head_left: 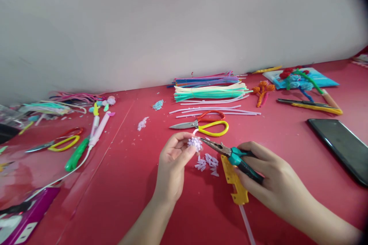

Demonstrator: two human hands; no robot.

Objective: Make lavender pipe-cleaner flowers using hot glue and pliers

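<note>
Between the thumb and fingers of my left hand (174, 160) is a small pale-purple flower (195, 144) made of short fuzzy pieces. My right hand (267, 172) is wrapped round teal-and-black needle-nose pliers (234, 157), whose tips reach the flower's right side. Whether the tips touch it or pinch a piece, I cannot tell. Below the flower lie loose cut lilac pieces (211, 162). A yellow plastic tool (234, 182) with a translucent stick (247, 224) at its lower end lies beneath the pliers. Red-and-yellow-handled scissors (198, 124) rest just beyond my left hand.
Bundles of pipe cleaners (211, 91) lie along the back wall (184, 26). A phone (339, 147), tweezers (309, 104) and pipe-cleaner flowers (296, 80) are to the right. On the left are second scissors (61, 141), a corded pink styling iron (99, 128) and a purple power strip (37, 214).
</note>
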